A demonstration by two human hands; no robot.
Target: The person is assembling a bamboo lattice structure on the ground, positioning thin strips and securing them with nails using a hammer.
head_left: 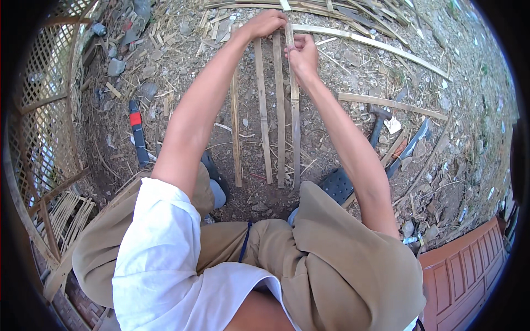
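Several flat bamboo strips lie side by side on the ground in front of me, running away from my feet. My left hand (267, 23) is closed at the far end of the rightmost bamboo strip (295, 116), its fingertips on that end. A little nearer and to the right, my right hand (304, 56) has curled fingers pressed against the same strip's edge. Left of it lie a second strip (279, 105), a third strip (262, 105) and a shorter strip (236, 127). A long pale strip (370, 41) stretches crosswise from the far ends toward the right.
A hammer (378, 121) and a long blade (411, 144) lie to the right, near another strip (392, 103). At left is a dark tool with a red band (137, 131). A lattice panel (47, 105) stands far left; a brown panelled board (464, 276) lies lower right.
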